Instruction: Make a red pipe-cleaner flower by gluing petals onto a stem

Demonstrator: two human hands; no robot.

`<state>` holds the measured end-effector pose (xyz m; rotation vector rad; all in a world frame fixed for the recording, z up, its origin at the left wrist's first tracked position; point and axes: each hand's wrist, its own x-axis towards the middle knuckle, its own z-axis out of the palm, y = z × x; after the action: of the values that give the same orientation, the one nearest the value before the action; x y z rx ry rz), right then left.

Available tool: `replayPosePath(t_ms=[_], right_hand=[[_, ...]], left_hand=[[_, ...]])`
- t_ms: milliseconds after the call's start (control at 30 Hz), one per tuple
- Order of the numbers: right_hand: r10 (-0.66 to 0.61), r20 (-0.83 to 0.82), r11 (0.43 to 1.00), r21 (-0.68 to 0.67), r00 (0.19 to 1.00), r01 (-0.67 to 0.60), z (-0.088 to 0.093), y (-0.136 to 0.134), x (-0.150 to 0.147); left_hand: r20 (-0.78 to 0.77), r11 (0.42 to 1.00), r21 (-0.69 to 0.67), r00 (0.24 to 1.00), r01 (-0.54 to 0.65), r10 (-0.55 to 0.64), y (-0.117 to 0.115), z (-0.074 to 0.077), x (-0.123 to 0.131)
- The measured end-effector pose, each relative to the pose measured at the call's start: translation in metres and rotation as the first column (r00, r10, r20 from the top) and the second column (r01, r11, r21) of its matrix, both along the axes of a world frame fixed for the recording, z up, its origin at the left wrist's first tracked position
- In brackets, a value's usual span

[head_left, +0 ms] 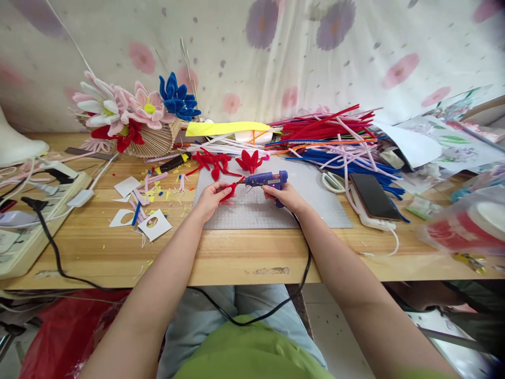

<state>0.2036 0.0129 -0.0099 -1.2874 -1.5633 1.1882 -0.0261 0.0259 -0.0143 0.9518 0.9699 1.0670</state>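
Note:
My right hand (284,196) is closed around the handle of a blue glue gun (263,180), its nozzle pointing left. A red pipe-cleaner petal (228,193) is pinched in the fingers of my left hand (213,200), right at the nozzle tip. Whether the nozzle touches it I cannot tell. Just behind the gun stands a red pipe-cleaner flower (250,161), and several loose red petals (215,164) lie to its left. Beneath both hands is a grey cutting mat (315,208) on the wooden table (244,247).
Finished fuzzy flowers (148,108) stand at the back left. Bundles of pipe cleaners (331,129) lie along the back. Scissors (333,181) and a phone (374,196) are on the right. Cut paper scraps (160,227) and a power strip (43,221) lie left. The gun's black cord (303,268) hangs over the front edge.

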Motion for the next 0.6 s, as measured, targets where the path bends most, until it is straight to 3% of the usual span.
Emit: replayPosePath(t_ms=[167,367,500,600], right_hand=[[-0.025,0.023,0.999,0.043,0.999,0.024,0.008,-0.003,0.000],[-0.050,0.026,0.997,0.057,0.998,0.048,0.003,-0.001,0.001],[-0.148,-0.058,0.986,0.069,0.987,0.152,0.002,0.002,0.005],[-0.306,-0.142,0.936,0.138,0.941,0.325,0.005,0.005,0.021]], left_hand=[[-0.032,1.000,0.021,0.999,0.004,-0.003,-0.001,0.001,0.002],[0.071,0.999,-0.051,0.997,0.005,-0.002,0.001,0.002,-0.001],[0.165,0.991,-0.127,0.986,0.052,-0.030,0.003,0.006,-0.005],[0.198,0.989,-0.146,0.980,0.037,-0.007,0.004,0.007,-0.005]])
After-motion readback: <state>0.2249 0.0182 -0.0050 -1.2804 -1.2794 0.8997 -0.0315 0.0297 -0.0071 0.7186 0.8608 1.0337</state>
